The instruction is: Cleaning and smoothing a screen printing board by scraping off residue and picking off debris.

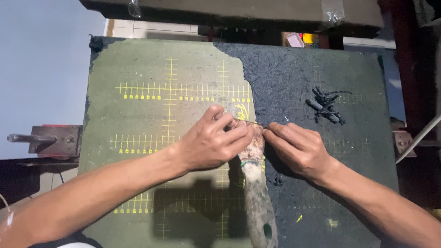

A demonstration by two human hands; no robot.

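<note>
A worn green cutting mat [151, 73] with yellow grid lines covers a work board; its right part is torn away to a rough dark surface [298, 78]. My left hand [211, 140] rests at the mat's torn edge with its fingers closed on the head of a stained scraper-like tool [257, 202], whose long handle points toward me. My right hand [298, 147] sits just right of it, fingertips pinched on a thin pale strip [250, 122] at the tool's tip. The tool's blade is hidden under my fingers.
A small pile of black scraps [326, 105] lies on the dark surface at the right. A metal clamp or vise [50, 138] juts out at the board's left edge. A dark beam [229, 14] crosses above the far edge; a metal rod [418, 138] leans at right.
</note>
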